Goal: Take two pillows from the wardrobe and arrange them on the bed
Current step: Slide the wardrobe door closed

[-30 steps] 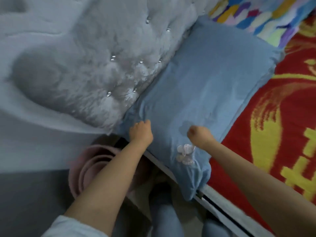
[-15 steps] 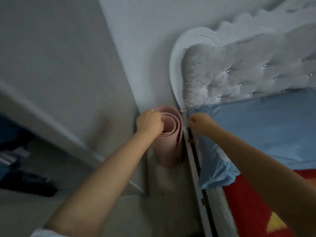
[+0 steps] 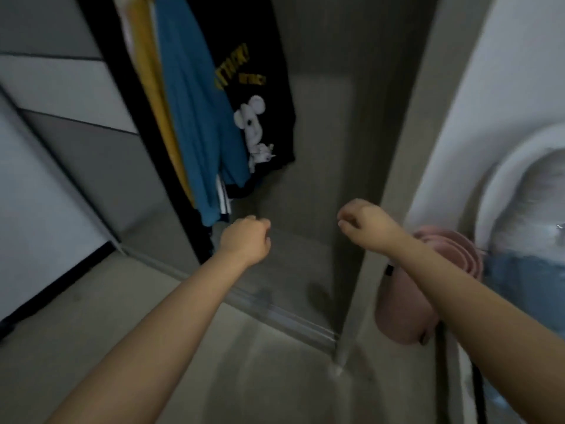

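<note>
Both hands face the open wardrobe (image 3: 321, 148). The left hand (image 3: 246, 240) and right hand (image 3: 363, 226) have curled fingers and hold nothing. 1 blue pillow (image 3: 526, 270) lies right, on the bed; no pillow shows inside.

Clothes (image 3: 195, 117) hang inside the wardrobe (image 3: 321, 148) left of the headboard (image 3: 519, 185), a rolled mat (image 3: 406, 313) apparently standing between.

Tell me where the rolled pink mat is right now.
In the head view, the rolled pink mat stands at the right, partly behind the right forearm, between the open wardrobe's side panel and the white bed headboard.
</note>
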### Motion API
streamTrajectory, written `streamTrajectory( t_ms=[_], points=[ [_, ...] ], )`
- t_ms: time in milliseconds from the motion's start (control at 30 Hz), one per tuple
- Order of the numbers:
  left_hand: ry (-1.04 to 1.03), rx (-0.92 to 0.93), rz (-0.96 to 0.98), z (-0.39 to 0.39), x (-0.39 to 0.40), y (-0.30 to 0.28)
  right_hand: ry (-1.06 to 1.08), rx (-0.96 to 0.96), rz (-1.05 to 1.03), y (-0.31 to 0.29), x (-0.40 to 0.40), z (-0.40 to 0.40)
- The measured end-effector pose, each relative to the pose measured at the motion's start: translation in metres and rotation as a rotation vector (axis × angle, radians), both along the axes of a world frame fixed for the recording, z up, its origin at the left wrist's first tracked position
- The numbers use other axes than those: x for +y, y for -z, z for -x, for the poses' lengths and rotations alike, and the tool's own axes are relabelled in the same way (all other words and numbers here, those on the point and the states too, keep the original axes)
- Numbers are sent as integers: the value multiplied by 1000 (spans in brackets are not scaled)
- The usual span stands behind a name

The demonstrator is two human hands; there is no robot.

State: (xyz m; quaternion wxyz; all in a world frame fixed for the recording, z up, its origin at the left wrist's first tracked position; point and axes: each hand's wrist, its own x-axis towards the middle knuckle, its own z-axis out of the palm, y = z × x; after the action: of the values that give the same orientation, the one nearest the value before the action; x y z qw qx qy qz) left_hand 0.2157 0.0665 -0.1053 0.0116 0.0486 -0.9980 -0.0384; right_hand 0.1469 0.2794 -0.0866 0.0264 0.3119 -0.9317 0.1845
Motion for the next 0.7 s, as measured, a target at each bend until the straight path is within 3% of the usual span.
streamTrajectory(
  t_ms=[267,467,700],
  points=[
    [-311,-1,31,20,-184,-20,-279,41,-53,-13,-202,65],
    [-476,81,50,81,-301,-81,-390,168,-22,-71,-342,149],
    [-554,214,86,126,-418,-108,-381,572,65,-126,-502,200]
  ],
)
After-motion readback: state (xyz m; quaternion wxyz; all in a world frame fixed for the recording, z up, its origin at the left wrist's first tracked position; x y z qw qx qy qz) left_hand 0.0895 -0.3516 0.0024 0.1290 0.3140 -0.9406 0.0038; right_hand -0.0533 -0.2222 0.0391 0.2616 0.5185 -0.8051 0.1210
